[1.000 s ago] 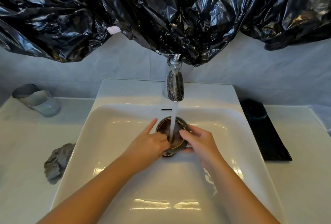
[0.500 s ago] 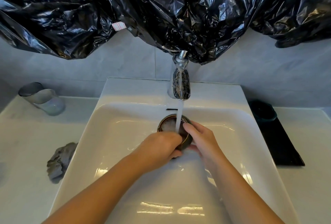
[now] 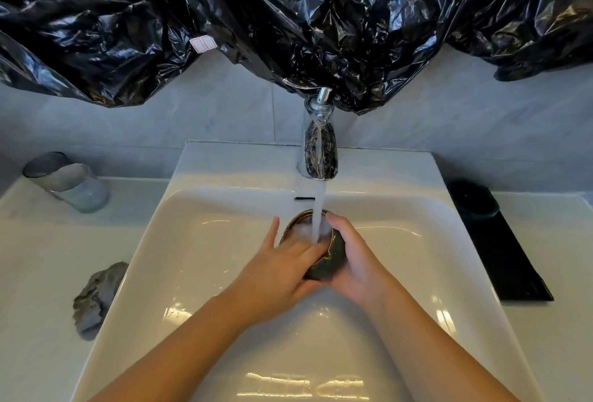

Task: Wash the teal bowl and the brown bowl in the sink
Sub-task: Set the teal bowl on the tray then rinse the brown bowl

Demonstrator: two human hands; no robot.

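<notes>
The brown bowl (image 3: 324, 268) is tilted in the white sink (image 3: 179, 273) under the running tap (image 3: 320, 157), and water pours into its foamy inside. My right hand (image 3: 356, 260) grips the bowl from the right, fingers curled over its rim. The fingers of my left hand (image 3: 279, 270) reach inside the bowl while its thumb lies under the wall, and one finger sticks out to the left. The teal bowl (image 3: 468, 199) stands at the far end of a black tray (image 3: 513, 266) on the counter to the right.
Crumpled black plastic sheeting (image 3: 288, 16) hangs over the wall just above the tap. Left of the basin, a glass tumbler (image 3: 67, 186) lies on its side on the counter. Nearer the front, beside the basin's left edge, is a grey cloth (image 3: 96, 295).
The bowl has tipped from lying flat under the stream to leaning toward me. My right hand has wrapped further round it, and my left fingers have moved inside.
</notes>
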